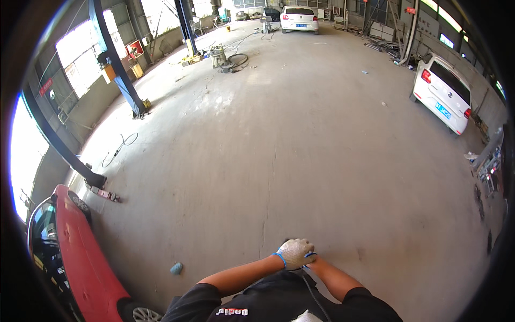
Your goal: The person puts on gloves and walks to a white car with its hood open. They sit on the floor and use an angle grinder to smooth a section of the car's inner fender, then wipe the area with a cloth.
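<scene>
Red car [88, 257] left, white car [445, 91] far right; hands [296, 254] together between.

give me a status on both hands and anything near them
Gloved left hand over mostly hidden right hand; grip unclear. Dark cable across black shirt. Blue lump on floor, off left.

White-and-red lettering [232, 311] marks a black shirt [268, 294]; blue license plates [443, 110] stand on a white hatchback [441, 95], right, and a white car [299, 19], background; a red sign [46, 87] hangs at left.
</scene>
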`<state>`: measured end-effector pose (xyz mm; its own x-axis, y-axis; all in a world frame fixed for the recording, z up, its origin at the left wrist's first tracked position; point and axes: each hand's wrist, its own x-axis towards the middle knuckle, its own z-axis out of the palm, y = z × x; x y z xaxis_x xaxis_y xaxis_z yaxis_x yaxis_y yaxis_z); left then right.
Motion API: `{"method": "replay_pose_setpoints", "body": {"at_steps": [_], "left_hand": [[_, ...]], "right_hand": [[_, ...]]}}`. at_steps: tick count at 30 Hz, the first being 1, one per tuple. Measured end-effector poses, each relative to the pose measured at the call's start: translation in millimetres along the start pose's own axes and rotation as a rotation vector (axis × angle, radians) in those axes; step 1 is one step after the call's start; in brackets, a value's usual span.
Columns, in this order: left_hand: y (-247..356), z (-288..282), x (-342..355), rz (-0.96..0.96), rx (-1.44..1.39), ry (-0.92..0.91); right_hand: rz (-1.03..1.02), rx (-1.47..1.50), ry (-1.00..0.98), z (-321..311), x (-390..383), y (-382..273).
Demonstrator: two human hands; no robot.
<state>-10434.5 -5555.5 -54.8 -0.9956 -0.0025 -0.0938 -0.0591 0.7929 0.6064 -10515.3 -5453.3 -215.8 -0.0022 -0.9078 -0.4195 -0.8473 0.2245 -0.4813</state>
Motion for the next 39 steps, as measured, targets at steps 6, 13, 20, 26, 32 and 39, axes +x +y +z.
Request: {"method": "replay_pose_setpoints", "body": {"at_steps": [6, 13, 20, 26, 32, 39], "left_hand": [[-124, -24, 101, -0.182, -0.008, 0.074], [-281, -120, 206, -0.548, -0.337, 0.264], [-396, -244, 339, -0.323, -0.260, 0.019], [-473, -374, 496, -0.062, 0.254, -0.293], [-592, -433, 638, -0.040, -0.120, -0.099], [-704, -554, 711, -0.191, -0.280, 0.288]], "right_hand": [[-0.019, -0.086, -0.247, -65, 117, 88], [-0.156, -0.260, -0.341, -193, 335, 145], [-0.088, -0.034, -0.352, -319, 453, 221], [0.035, 0.147, -0.191, -446, 566, 288], [0.021, 0.182, -0.147, -535, 718, 402], [-0.201, 0.397, 0.086, -666, 881, 498]]}}
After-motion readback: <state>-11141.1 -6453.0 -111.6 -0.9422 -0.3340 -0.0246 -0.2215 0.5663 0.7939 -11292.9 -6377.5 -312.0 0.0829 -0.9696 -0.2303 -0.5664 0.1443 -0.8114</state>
